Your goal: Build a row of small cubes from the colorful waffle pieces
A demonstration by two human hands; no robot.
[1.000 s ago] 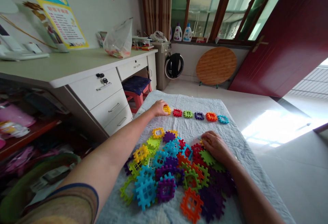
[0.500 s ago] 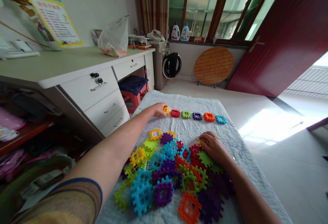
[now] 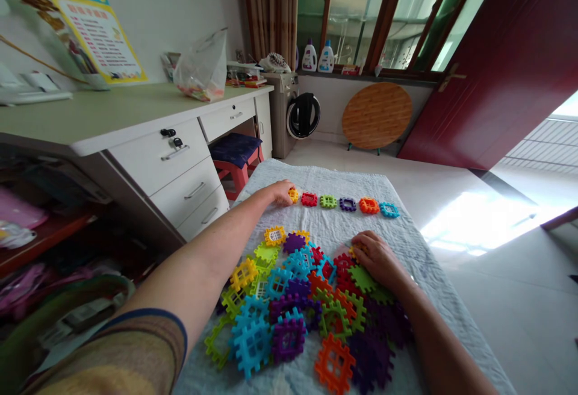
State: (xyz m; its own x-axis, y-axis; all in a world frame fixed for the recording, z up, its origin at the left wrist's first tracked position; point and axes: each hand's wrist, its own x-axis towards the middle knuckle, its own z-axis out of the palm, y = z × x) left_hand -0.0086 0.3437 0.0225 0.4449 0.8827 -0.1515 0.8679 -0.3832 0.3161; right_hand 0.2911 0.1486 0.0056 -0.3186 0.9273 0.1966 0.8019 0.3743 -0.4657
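Note:
My left hand (image 3: 282, 192) has its fingers closed on a yellow block (image 3: 293, 195) at the left end of a row. To its right in the row lie a red block (image 3: 309, 200), a green block (image 3: 328, 202), a dark purple block (image 3: 347, 205), an orange block (image 3: 369, 206) and a blue block (image 3: 389, 210). My right hand (image 3: 374, 255) rests at the right edge of a pile of mixed toothed blocks (image 3: 289, 280), over a yellow block (image 3: 360, 251) partly hidden by its fingers; whether it grips that block is unclear.
A pale blue cloth (image 3: 325, 181) covers the table. On the left stands a white desk (image 3: 135, 109) with a plastic bag (image 3: 203, 70). Beyond are a stool (image 3: 237, 151), a washing machine (image 3: 284, 112) and a round wooden board (image 3: 377, 115).
Almost nothing differs. My left hand and the yellow block have shifted very slightly to the right, and my right hand stays in place.

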